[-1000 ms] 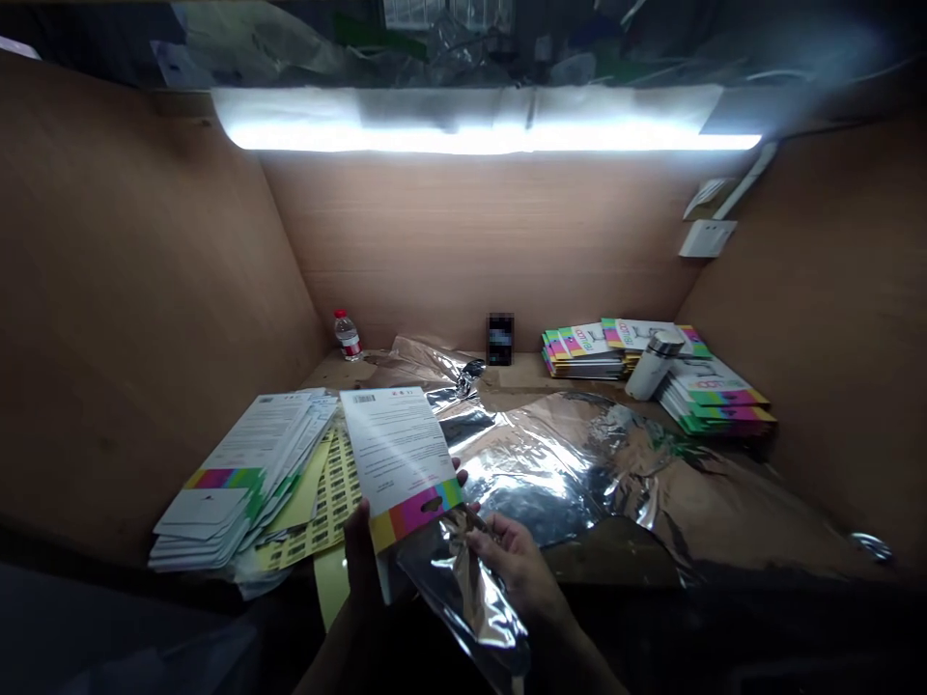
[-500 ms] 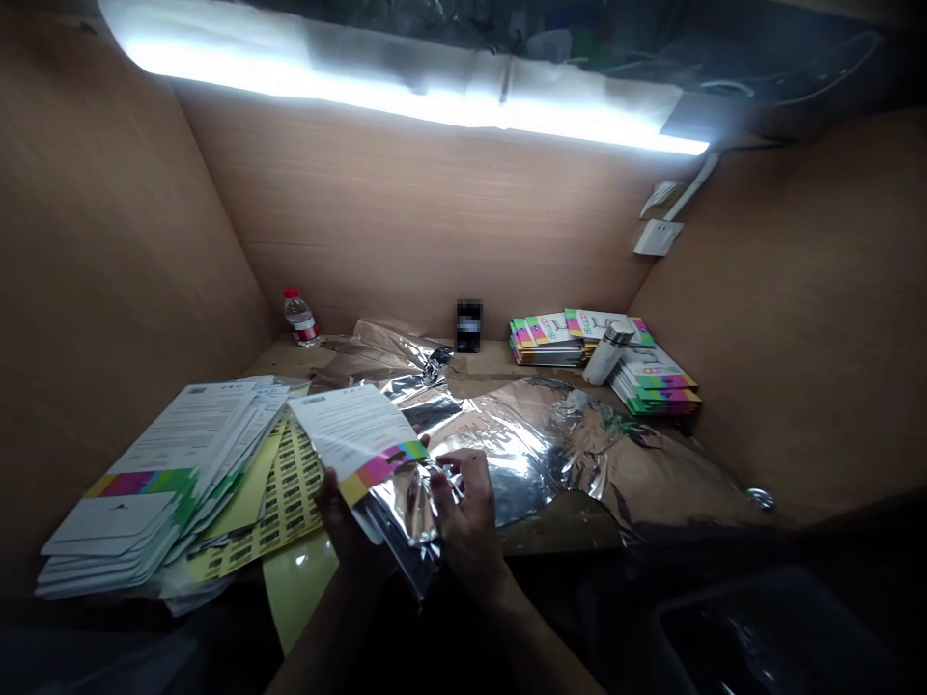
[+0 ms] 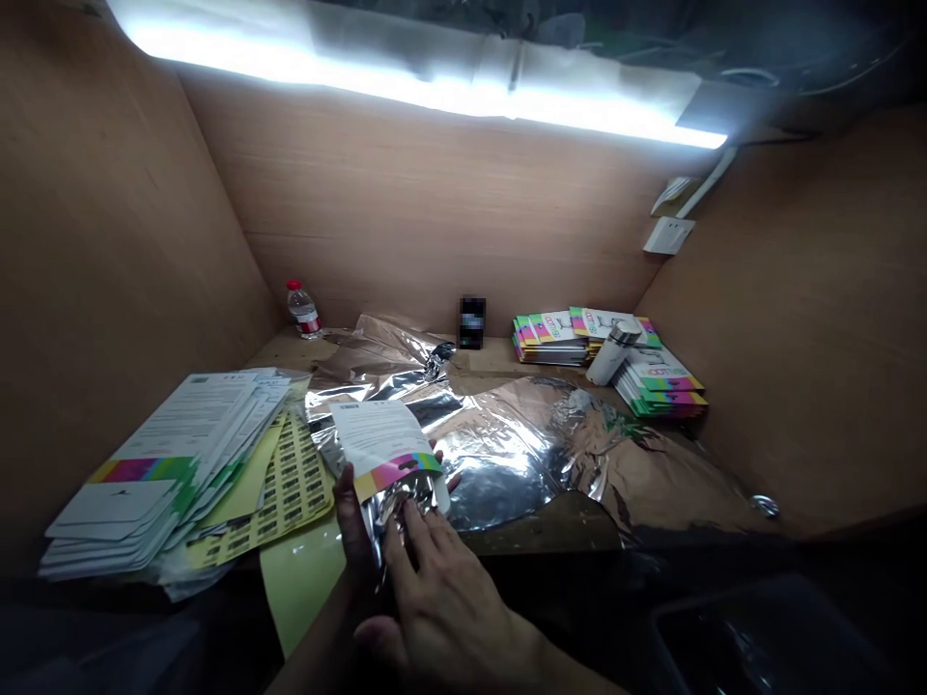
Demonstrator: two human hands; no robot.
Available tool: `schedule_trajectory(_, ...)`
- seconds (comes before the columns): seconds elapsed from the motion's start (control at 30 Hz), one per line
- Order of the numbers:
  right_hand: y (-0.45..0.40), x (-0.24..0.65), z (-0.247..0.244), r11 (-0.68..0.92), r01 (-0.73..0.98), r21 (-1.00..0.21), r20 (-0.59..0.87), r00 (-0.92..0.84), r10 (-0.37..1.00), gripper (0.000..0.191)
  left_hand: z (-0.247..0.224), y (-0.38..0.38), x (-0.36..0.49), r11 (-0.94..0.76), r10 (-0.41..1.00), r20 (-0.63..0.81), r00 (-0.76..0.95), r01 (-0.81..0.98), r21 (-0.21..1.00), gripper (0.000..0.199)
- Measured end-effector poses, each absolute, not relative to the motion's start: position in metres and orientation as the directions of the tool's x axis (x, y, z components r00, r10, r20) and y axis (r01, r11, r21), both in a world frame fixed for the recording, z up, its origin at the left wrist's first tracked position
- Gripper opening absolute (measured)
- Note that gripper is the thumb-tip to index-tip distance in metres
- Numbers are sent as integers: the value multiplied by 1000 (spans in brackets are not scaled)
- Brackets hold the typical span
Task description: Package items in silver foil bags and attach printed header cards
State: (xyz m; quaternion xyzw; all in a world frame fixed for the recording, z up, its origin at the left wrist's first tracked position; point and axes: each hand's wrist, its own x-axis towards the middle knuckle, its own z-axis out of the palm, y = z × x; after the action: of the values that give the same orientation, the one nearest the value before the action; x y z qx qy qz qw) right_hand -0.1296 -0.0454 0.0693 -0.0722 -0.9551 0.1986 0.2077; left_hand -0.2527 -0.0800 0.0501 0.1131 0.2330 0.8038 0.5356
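My left hand (image 3: 353,526) is wrapped round a white printed card envelope (image 3: 383,434) with a rainbow band, its thumb at the left edge and fingertips showing past the right edge. Crumpled silver foil (image 3: 395,504), apparently a folded foil balloon, sits at the envelope's near opening, partly inside. My right hand (image 3: 453,589) lies over that foil with fingers stretched out, fingertips pressing on it at the opening. Its thumb points left, apart from the fingers. How deep the foil reaches inside the envelope is hidden.
Left are stacked envelopes (image 3: 155,502) and a yellow label sheet (image 3: 290,483). Large silver foil (image 3: 499,463) covers the middle. Behind stand a water bottle (image 3: 304,311) and a phone (image 3: 472,323). Balloon packets (image 3: 659,376) and a white flask (image 3: 612,352) are at right.
The envelope has turned more upright and shifted slightly right. My right hand has gone from pinching the foil at the envelope's right side to lying flat over it, fingers spread.
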Motion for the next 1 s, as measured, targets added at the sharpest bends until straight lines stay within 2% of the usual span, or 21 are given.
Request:
schedule_trajectory(0.13,-19,-144,72,877,190,-442,211,-928,307,71,36,-65,-230,-346,891,-33,-454,-722,599,83)
schedule_trajectory(0.2,-2,-145,69,867,237,-439,166,-927,337,68,31,-58,-233,-292,884,-59,-463,-646,705,82)
schedule_trajectory(0.27,10,-140,60,868,260,-423,167,-919,356,68,30,-53,-249,-249,800,-51,-598,-407,879,73)
schedule_trajectory(0.33,15,-131,45,874,276,-401,166,-916,366,65,34,-45,-273,-166,637,131,-760,30,986,70)
schedule_trajectory(0.37,15,-126,37,878,276,-391,164,-918,362,62,35,-39,-285,-86,600,257,-758,259,962,71)
schedule_trajectory(0.4,15,-122,29,884,270,-381,172,-919,355,60,36,-31,-294,13,636,350,-688,463,886,70)
schedule_trajectory(0.43,14,-119,20,892,259,-371,193,-918,347,58,35,-22,-301,95,729,372,-574,624,775,67)
schedule_trajectory(0.5,10,-113,5,903,244,-354,247,-907,342,61,28,-3,-304,153,907,244,-343,809,567,62)
schedule_trajectory(0.57,6,-107,-7,905,263,-333,281,-889,362,65,16,11,-297,160,960,137,-244,880,448,63)
schedule_trajectory(0.73,2,-87,-26,931,253,-264,291,-899,327,75,-11,15,-275,185,964,141,-226,949,256,69)
schedule_trajectory(0.8,6,-78,-27,946,207,-248,319,-905,282,65,-15,12,-274,185,963,149,-225,953,241,69)
schedule_trajectory(0.9,16,-62,-26,970,92,-227,438,-879,186,46,-13,12,-279,127,969,178,-173,961,244,69)
schedule_trajectory(1.0,27,-47,-23,977,129,-169,490,-849,197,51,-1,14,-286,-113,980,186,65,959,261,67)
